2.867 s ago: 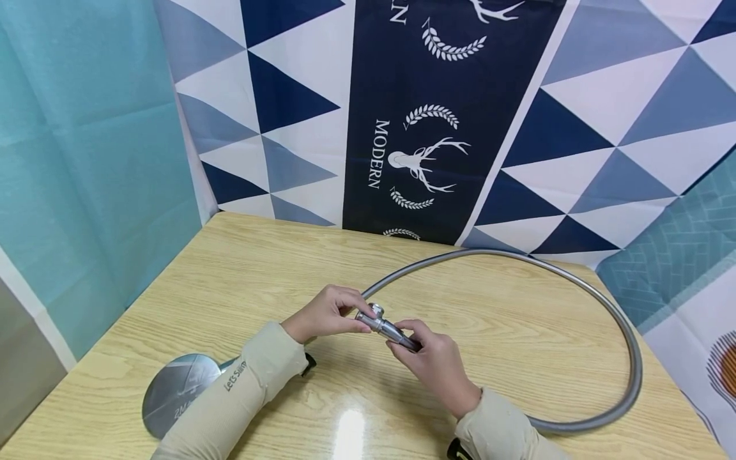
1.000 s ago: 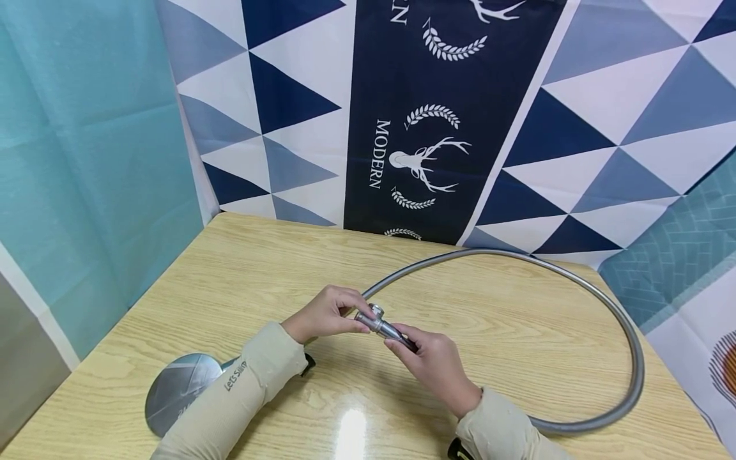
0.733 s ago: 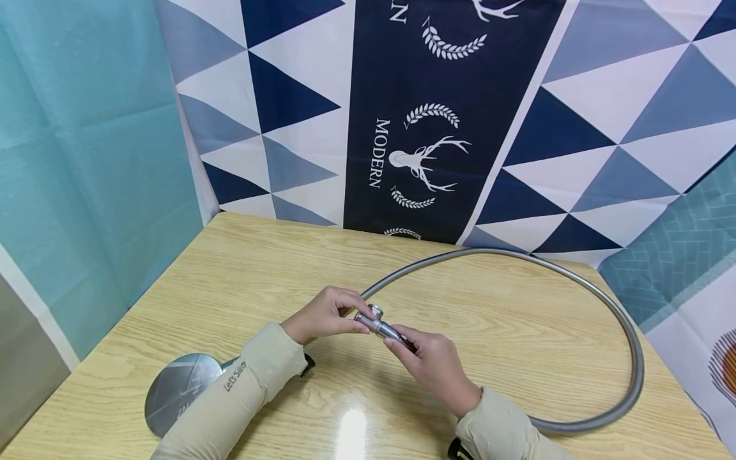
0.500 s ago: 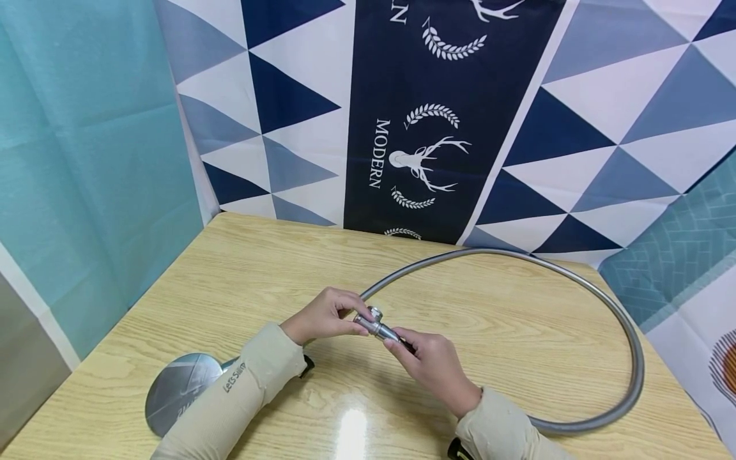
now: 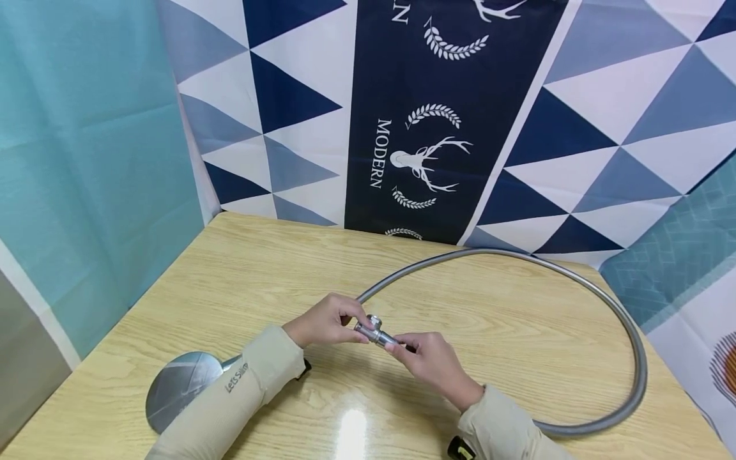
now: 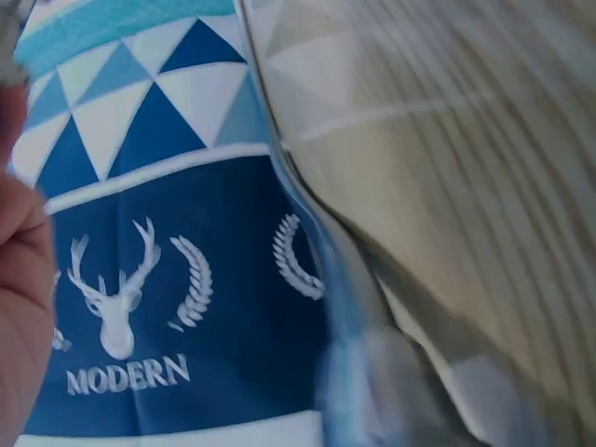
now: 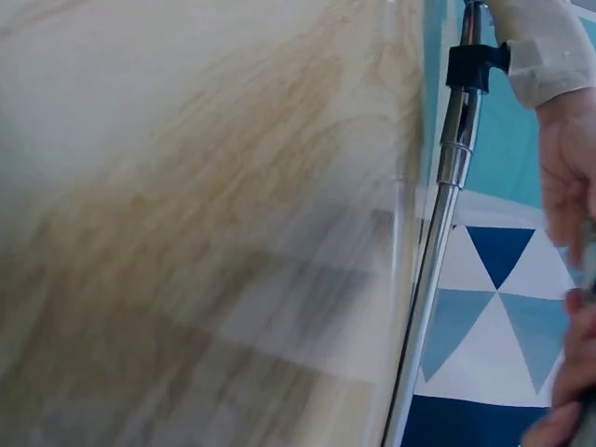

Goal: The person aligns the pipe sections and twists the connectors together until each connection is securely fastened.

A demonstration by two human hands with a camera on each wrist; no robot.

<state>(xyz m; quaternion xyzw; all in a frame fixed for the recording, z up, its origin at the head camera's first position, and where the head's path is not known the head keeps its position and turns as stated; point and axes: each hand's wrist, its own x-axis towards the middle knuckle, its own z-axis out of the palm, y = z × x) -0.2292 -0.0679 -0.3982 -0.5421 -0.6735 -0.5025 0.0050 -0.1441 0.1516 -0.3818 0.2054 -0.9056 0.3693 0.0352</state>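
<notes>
Between my two hands is a small chrome shower fitting [image 5: 376, 333] with a round knob on its side, raised above the table. My left hand [image 5: 333, 319] pinches its left end between thumb and fingers. The right hand [image 5: 434, 361] grips the opposite end and covers much of it, including a dark part. A round silver shower head [image 5: 181, 386] lies at the left, partly hidden under the left sleeve. The grey shower hose [image 5: 581, 281] loops behind both hands; its near end runs under the right sleeve. In the right wrist view, the hose [image 7: 428, 270] meets a chrome connector.
The wooden table [image 5: 270, 255] has a bright light reflection near its front. A patterned cloth backdrop [image 5: 425, 128] stands along the back edge, with a teal cloth [image 5: 98, 160] at the left. Dark wrist straps sit on both sleeves.
Both hands and the fitting have shifted slightly down in the head view. The right hand now covers more of the fitting's right end. The shower head and hose stay nearly still.
</notes>
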